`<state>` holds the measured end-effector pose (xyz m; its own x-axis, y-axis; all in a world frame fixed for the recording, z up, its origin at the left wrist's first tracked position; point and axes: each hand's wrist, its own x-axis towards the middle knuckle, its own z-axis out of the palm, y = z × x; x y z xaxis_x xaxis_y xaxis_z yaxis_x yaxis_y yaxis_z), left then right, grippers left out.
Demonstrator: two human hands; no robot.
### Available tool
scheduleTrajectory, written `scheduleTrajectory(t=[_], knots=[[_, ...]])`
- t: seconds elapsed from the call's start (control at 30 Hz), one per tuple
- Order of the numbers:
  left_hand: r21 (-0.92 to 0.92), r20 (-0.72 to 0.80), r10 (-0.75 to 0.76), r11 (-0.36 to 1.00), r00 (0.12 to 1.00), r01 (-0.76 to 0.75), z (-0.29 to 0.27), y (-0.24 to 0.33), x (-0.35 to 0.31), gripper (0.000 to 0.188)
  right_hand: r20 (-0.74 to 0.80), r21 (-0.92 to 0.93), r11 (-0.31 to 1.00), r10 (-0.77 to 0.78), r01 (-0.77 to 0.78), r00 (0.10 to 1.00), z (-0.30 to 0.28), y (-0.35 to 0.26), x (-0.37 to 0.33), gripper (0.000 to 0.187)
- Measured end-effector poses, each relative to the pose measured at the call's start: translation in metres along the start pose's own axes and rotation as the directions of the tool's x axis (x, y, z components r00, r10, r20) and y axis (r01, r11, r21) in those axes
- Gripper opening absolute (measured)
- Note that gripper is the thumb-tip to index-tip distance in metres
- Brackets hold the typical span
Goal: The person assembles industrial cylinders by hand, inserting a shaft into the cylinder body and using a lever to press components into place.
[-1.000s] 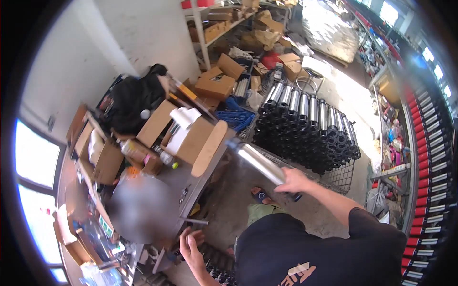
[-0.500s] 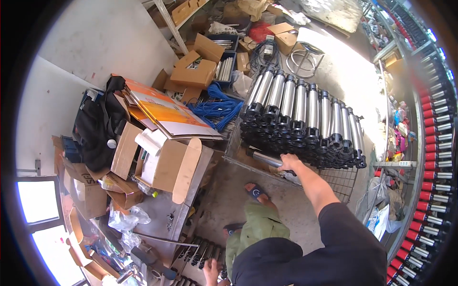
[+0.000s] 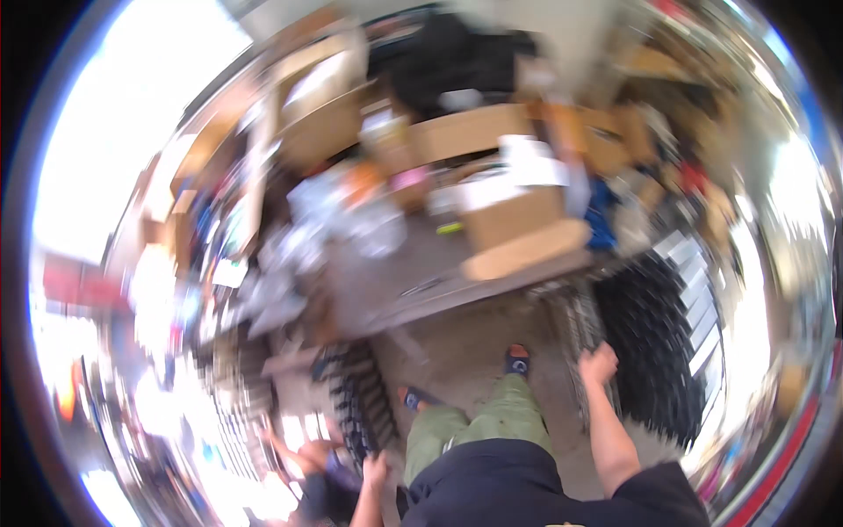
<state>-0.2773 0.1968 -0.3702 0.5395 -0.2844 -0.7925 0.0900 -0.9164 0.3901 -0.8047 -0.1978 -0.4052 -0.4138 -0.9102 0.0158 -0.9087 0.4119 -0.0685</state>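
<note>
My right hand (image 3: 599,362) is loosely curled beside the stack of metal tubes with black end fittings (image 3: 654,334), on its near-left side. No tube shows in that hand. Low in the picture, my left hand (image 3: 375,470) is also curled, and nothing can be seen in it. Close by stands another stack of dark-ended tubes (image 3: 356,395). Motion blur smears both stacks and softens the outlines of the fingers.
Ahead is a workbench (image 3: 395,290) with an open cardboard box (image 3: 514,215) and crumpled clear plastic bags (image 3: 351,224). At lower left another person (image 3: 329,496) is bent low beside tubes. Grey floor (image 3: 465,338) lies around my feet.
The view has swung left, bringing the bench to the middle and the other person into sight. My right hand has come away from the tube it was touching at the stack's front.
</note>
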Motion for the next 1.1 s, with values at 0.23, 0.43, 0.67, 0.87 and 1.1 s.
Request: scheduleTrajectory(t=[0.23, 0.43, 0.67, 0.87, 1.1], knots=[[-0.052, -0.151, -0.277, 0.961, 0.949, 0.272, -0.004, -0.11, 0.106, 0.065, 0.354, 0.504, 0.833, -0.441, 0.229, 0.825, 0.012, -0.137, -0.072, 0.051], [-0.117, -0.168, -0.619, 0.785, 0.767, 0.608, -0.026, -0.239, 0.208, 0.059, 0.565, 0.487, 0.76, -0.65, 0.431, 0.508, -0.016, -0.353, -0.137, 0.048], [-0.04, -0.34, -0.667, 0.714, 0.663, 0.699, 0.012, -0.335, 0.293, 0.051, 0.668, 0.403, 0.901, -0.409, 0.159, 0.622, 0.025, -0.425, -0.181, 0.014], [-0.35, -0.142, -0.807, 0.582, 0.573, 0.734, -0.004, -0.2, 0.205, 0.045, 0.684, 0.459, 0.879, -0.441, 0.127, 0.582, 0.021, -0.407, -0.165, 0.02], [-0.821, 0.05, -0.273, 0.536, 0.961, 0.195, -0.092, -0.105, -0.159, 0.039, 0.806, 0.477, 0.878, -0.455, 0.04, 0.378, -0.034, -0.334, -0.141, 0.031]])
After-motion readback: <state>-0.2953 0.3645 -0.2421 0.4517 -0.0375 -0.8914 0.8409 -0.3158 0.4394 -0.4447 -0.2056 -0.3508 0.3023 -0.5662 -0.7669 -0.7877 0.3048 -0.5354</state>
